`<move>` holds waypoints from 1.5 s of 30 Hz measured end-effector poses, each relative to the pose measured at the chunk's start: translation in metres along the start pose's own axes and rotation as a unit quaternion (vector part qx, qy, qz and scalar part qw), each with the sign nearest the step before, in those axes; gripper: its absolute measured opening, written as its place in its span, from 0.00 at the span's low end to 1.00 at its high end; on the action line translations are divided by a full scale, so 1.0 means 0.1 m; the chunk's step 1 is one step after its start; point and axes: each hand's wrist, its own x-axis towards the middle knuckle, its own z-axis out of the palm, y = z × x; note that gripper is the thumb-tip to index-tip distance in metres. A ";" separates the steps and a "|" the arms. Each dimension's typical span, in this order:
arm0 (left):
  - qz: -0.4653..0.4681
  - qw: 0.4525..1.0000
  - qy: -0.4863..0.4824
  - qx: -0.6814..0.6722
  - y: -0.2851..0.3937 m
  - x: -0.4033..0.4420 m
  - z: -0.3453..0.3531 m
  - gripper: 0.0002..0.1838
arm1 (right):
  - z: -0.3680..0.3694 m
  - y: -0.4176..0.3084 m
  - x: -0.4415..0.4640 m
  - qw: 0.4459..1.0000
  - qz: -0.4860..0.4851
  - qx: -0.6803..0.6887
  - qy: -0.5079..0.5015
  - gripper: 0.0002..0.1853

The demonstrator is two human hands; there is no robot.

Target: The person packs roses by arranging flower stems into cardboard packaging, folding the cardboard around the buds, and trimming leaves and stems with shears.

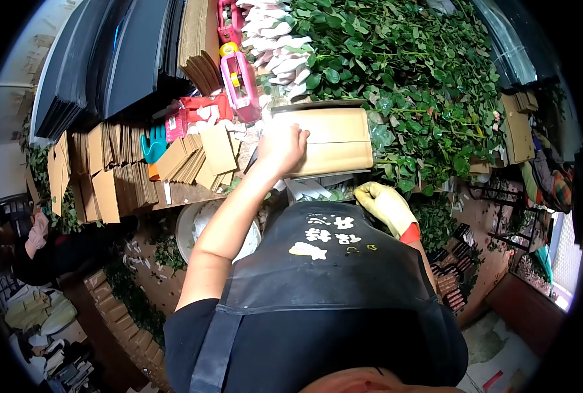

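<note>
The left hand (286,149) has bent fingers on the left end of a brown box (337,136), its inside hidden. The right hand (384,204), gloved, is curled near the box. I can't tell if either grips anything. A round tub (182,237) by the counter (190,194) holds something white (249,241). Leaves (422,85) crowd the box's right; a pink tape holder (230,73) sits left.
</note>
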 end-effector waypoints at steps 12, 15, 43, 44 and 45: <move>-0.107 0.969 -0.143 -0.173 -0.59 -0.66 -0.02 0.26 | -0.34 -0.49 -0.31 0.995 -0.084 0.031 -0.037 0.17; -0.095 0.853 -0.143 -0.493 -1.16 -0.90 0.57 0.19 | -0.30 -0.99 -0.24 0.960 -0.274 0.048 -0.041 0.16; 0.397 0.637 -0.241 -0.615 1.49 -0.42 -0.42 0.57 | -0.29 -0.14 -1.40 0.655 -0.340 0.596 0.317 0.32; 0.443 0.655 -0.265 -0.552 1.61 -0.49 -0.41 0.58 | -0.21 -0.13 -1.48 0.641 -0.383 0.610 0.265 0.32; 0.489 0.650 -0.253 -0.524 1.76 -0.59 -0.37 0.57 | -0.20 -0.06 -1.60 0.638 -0.403 0.600 0.264 0.32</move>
